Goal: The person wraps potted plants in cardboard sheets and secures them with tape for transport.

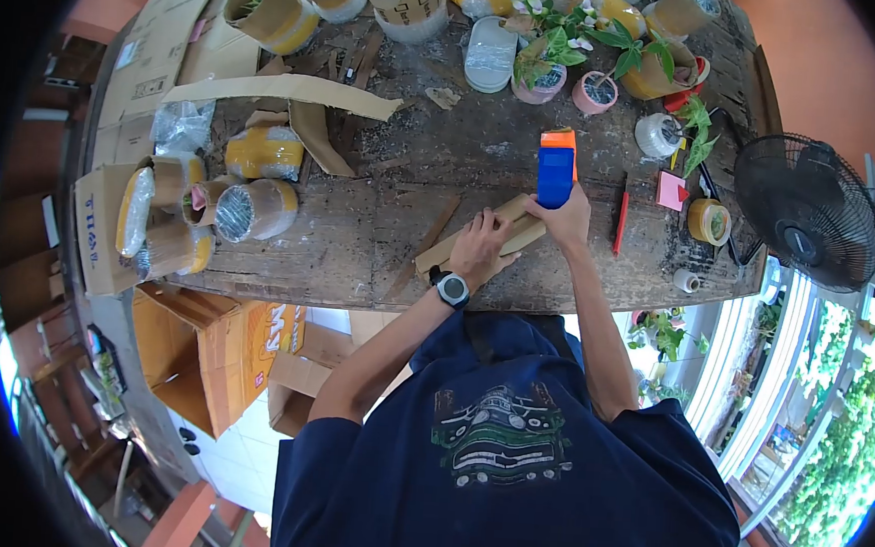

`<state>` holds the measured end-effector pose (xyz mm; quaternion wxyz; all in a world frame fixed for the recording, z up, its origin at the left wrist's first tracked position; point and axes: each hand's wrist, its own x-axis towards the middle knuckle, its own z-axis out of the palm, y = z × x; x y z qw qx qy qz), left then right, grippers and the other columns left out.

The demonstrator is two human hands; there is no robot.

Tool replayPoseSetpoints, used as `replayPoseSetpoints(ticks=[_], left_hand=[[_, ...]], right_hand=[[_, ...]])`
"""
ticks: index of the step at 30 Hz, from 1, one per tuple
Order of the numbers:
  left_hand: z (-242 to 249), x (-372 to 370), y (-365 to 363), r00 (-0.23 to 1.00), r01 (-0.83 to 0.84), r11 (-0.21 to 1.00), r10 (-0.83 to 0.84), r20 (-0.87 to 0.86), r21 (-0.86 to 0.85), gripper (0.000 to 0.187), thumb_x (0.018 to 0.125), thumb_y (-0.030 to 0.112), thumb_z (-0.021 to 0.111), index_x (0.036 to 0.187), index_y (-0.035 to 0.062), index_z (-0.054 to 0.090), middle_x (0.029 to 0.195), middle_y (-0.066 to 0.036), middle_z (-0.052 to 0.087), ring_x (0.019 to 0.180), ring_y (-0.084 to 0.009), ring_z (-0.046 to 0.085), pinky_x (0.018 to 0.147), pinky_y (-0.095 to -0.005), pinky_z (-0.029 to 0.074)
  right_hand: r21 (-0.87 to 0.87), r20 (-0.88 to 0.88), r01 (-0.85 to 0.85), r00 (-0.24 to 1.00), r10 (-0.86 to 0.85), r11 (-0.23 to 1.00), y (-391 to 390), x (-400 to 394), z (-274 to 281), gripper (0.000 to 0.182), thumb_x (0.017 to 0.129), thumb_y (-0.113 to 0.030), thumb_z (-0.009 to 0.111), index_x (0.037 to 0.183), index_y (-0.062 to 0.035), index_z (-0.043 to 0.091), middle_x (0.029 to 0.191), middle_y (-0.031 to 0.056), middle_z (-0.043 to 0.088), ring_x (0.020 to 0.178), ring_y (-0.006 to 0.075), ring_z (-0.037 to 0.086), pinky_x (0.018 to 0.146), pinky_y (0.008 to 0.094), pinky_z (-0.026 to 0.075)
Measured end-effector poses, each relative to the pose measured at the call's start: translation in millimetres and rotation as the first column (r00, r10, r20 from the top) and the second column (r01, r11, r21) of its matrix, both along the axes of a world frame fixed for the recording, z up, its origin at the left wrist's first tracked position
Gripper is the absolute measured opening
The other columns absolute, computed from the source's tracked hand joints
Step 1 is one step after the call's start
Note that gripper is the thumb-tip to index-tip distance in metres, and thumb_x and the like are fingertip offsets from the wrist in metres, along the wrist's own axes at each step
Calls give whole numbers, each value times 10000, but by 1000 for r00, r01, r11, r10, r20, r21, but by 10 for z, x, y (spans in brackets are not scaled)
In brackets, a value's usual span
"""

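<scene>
A folded strip of brown cardboard [441,257] lies slantwise on the wooden table near its front edge. My left hand [481,248], with a watch on the wrist, presses on the strip with its fingers closed around it. At the strip's far right end, my right hand [564,219] touches the cardboard; beyond its fingers stands a blue and orange box-shaped object [555,168], which the hand seems to be against. Whether the fingers wrap round that object is hard to make out. To the right lies a red pen-like tool [621,217].
Wrapped pots [256,211] and a carton [105,223] stand at the left. A long cardboard strip [283,89] lies behind. Potted plants [540,79] line the back. A black fan [807,211], pink notes [672,191] and a tape roll [708,221] are at the right.
</scene>
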<state>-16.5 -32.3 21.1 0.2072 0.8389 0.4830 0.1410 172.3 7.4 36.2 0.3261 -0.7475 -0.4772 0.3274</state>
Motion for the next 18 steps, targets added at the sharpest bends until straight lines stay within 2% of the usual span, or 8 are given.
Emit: replayPoseSetpoints(ticks=[4, 6, 12, 13, 15, 18], left_hand=[[-19, 13, 30, 999, 15, 1000, -16, -52, -23, 598, 752, 431, 807, 1142, 58, 550, 1092, -153, 586, 1029, -325, 628, 849, -413, 532], [-15, 32, 48, 995, 24, 998, -29, -92, -52, 645, 742, 433, 814, 1196, 64, 541, 1069, -141, 597, 1011, -318, 635, 843, -411, 530], [34, 114, 79, 992, 25, 1000, -26, -121, -11, 839, 709, 461, 827, 1365, 76, 473, 1034, -124, 597, 979, -307, 640, 836, -390, 510], [62, 136, 82, 991, 35, 999, -36, -129, -8, 865, 706, 465, 828, 1386, 77, 460, 1038, -124, 592, 981, -306, 637, 837, -386, 505], [110, 152, 72, 989, 21, 1000, -24, -145, -23, 853, 689, 448, 844, 1359, 74, 472, 1071, -121, 584, 993, -286, 620, 846, -392, 494], [129, 184, 55, 987, -7, 1000, 5, -163, -11, 825, 692, 440, 843, 1343, 79, 486, 1089, -116, 569, 995, -274, 598, 835, -401, 482]], right_hand=[[58, 118, -125, 986, 118, 990, -33, -20, 19, 721, 544, -274, 967, 1052, 8, 540, 858, 158, 703, 825, 350, 711, 755, 422, 547], [90, 169, -173, 973, 156, 981, -61, 5, -12, 759, 520, -267, 976, 1066, 1, 523, 877, 167, 696, 845, 367, 706, 763, 425, 547], [86, -9, -130, 991, 132, 988, -112, 61, 4, 756, 494, -231, 982, 1060, -3, 535, 903, 174, 692, 874, 367, 707, 772, 417, 549], [99, 3, -146, 989, 146, 984, -124, 65, 22, 747, 494, -228, 979, 1057, -1, 543, 901, 175, 694, 873, 366, 708, 773, 415, 550], [129, 32, -175, 985, 172, 976, -137, 84, 46, 730, 493, -223, 974, 1049, 4, 560, 898, 178, 696, 871, 363, 711, 774, 412, 552], [112, -26, -186, 982, 190, 976, -123, 117, 7, 706, 495, -217, 965, 1038, 14, 579, 895, 183, 703, 870, 363, 713, 772, 413, 552]])
